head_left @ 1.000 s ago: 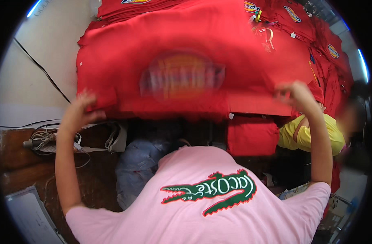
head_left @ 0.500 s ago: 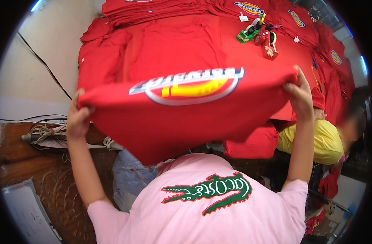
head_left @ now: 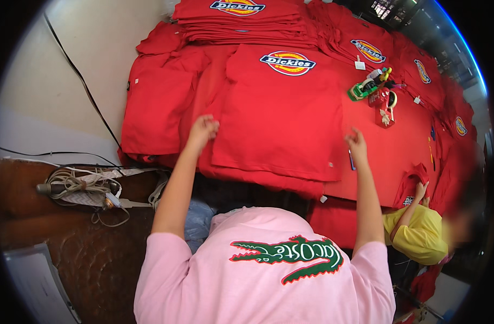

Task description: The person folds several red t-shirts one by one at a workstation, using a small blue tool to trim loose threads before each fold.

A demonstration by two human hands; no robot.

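Observation:
A red shirt (head_left: 279, 119) with a blue, white and yellow printed emblem lies flat and squared on the red-covered table in front of me. Just off its left edge is my left hand (head_left: 205, 127), fingers loosely bent and apart, with nothing in it. My right hand (head_left: 356, 144) hovers by the opposite edge, empty too, its fingers loosely parted. Other red cloth shows beneath the shirt's near edge.
A stack of red shirts (head_left: 247, 27) lies at the back, and more spread to the right. A green tape dispenser (head_left: 363, 89) and a red box (head_left: 385, 116) stand right of the shirt. A co-worker in yellow (head_left: 419, 232) handles red cloth. Coiled cords (head_left: 79, 186) lie at left.
The red shirt, held up between both hands before, now lies on the table with its emblem at the far end. Both hands have let go and moved closer together.

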